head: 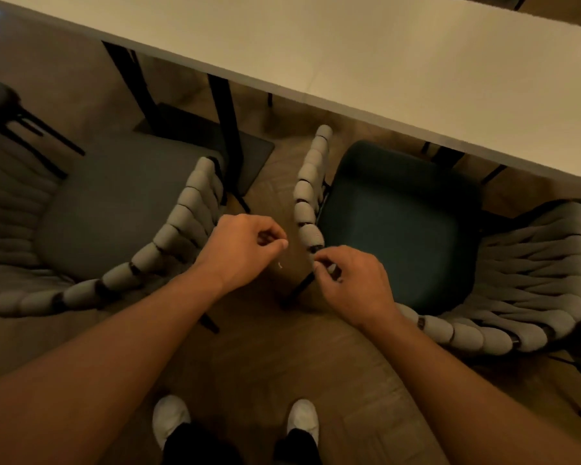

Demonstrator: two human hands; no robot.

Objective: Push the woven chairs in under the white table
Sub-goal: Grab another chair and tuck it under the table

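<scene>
White shoes (170,417) mark the stance: person stands on the wood floor (265,347) btwn two woven chairs, facing the table. Left hand (242,250) hangs in the gap, fingers loosely curled, gripping nothing; whether it brushes the rim of the left chair (121,209) (grey seat) cannot be told. Right hand (353,286) is clamped on the padded rim of the right chair (396,229) (dark green seat), fingers (322,265) wrapped over it where the arm curves toward the back. Both seats lie almost wholly outside the near edge of the white table (383,62); only the right seat's front reaches approx. that edge. Black table leg (225,129) stands just beyond the left chair's front corner. Step in hand, prob.: push the right chair in. Best done w/ a firm rim grip and a straight push square to the table edge, legs sliding, not tipping; the left chair will need steering clear of the leg.
</scene>
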